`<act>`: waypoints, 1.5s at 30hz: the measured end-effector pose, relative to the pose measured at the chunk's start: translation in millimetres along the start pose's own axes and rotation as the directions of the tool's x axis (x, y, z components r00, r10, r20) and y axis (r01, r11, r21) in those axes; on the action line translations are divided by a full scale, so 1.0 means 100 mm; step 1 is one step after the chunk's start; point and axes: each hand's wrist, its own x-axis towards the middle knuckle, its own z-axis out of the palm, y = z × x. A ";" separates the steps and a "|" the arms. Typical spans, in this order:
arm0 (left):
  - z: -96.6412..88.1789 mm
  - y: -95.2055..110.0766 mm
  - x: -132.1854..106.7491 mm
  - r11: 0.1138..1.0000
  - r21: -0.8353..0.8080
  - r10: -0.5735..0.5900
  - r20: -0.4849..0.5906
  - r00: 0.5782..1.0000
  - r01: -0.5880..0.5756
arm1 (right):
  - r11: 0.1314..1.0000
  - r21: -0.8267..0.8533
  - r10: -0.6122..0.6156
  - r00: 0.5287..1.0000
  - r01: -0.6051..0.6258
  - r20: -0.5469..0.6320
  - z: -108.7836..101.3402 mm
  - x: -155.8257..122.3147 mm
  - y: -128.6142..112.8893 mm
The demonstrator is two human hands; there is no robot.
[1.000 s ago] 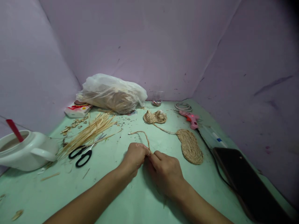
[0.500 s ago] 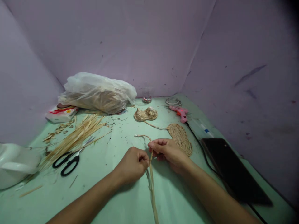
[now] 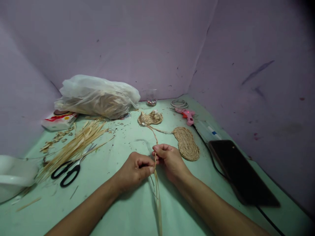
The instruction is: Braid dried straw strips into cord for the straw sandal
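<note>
My left hand (image 3: pixel 137 168) pinches a twisted cord of dried plant fibre (image 3: pixel 158 193) between thumb and fingers. Just above it and to the right, my right hand (image 3: pixel 169 159) is closed on the same cord. Below the hands the fibre hangs as loose, untwisted strands toward the front edge. Above them the thin twisted end rises toward a small woven slipper-shaped piece (image 3: pixel 150 118) with a raised strap. A flat woven sole (image 3: pixel 186 144) lies to the right of my right hand, with a cord running from it toward the small piece.
On the left are black-handled scissors (image 3: pixel 70 173), a bundle of dry strips (image 3: pixel 73 147), a white jug (image 3: pixel 14 178) and a tissue pack (image 3: pixel 59 121). Behind lie a plastic bag (image 3: pixel 98 96) and a bead jar (image 3: pixel 151 102). A pink glue gun (image 3: pixel 188 116) and black phone (image 3: pixel 243 172) are right.
The cord's free twisted end has swung upward toward the small woven piece. My left thumb has stretched out along the cord. The whole view has shifted slightly.
</note>
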 end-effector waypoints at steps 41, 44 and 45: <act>0.27 0.18 -0.21 0.548 0.819 0.045 -0.228 0.973 0.167 | 0.936 -0.352 0.032 0.997 -0.008 0.064 0.09 -0.14 0.09; 0.03 0.29 -0.16 0.731 0.617 -0.067 -0.358 0.931 0.290 | 0.923 -0.384 0.060 0.997 -0.036 0.051 0.09 -0.15 0.07; -0.06 0.31 -0.13 0.808 0.484 -0.099 -0.451 0.887 0.336 | 0.919 -0.392 0.065 0.996 -0.038 0.056 0.09 -0.15 0.06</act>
